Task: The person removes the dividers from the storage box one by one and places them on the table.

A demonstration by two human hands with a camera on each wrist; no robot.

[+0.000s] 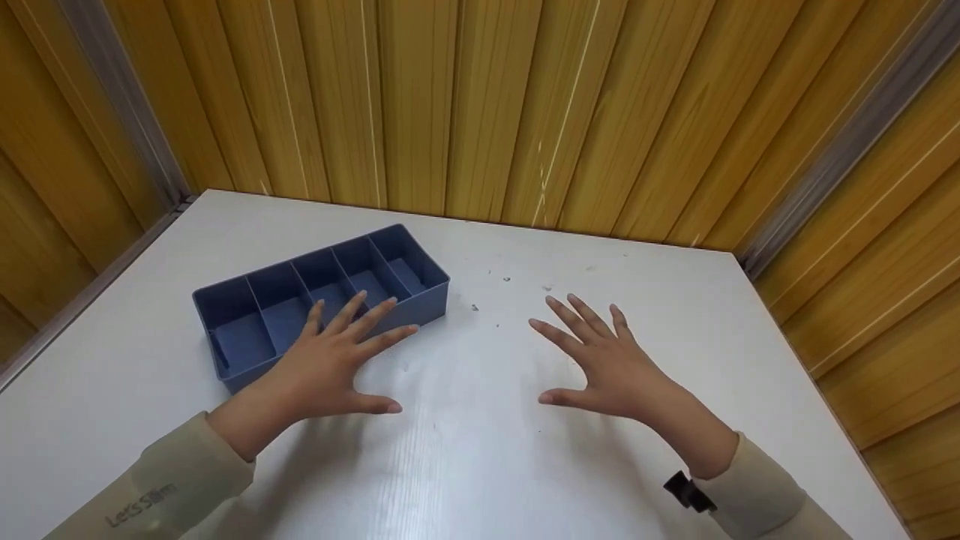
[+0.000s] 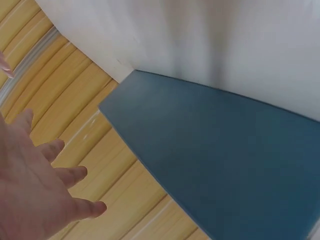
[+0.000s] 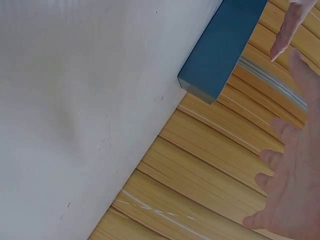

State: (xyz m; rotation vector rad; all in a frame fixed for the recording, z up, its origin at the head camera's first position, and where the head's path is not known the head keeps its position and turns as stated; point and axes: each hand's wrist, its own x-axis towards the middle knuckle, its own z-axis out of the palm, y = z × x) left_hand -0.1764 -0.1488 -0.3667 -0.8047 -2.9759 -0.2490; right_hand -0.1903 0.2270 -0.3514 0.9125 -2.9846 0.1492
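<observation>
A blue divided box with several compartments in a row stands at an angle on the left half of the white table. My left hand is held over the near side of this box, fingers spread and thumb pointing right, with nothing in its grasp. Part of the box's near wall is hidden behind it in the head view. In the left wrist view the box's side wall fills much of the picture. To the right, above bare tabletop, my right hand has its fingers spread and holds nothing.
The white table runs back to a yellow wood-plank wall, with more planks at both sides. Small dark specks lie on the tabletop right of the box. A black clip is on the right sleeve.
</observation>
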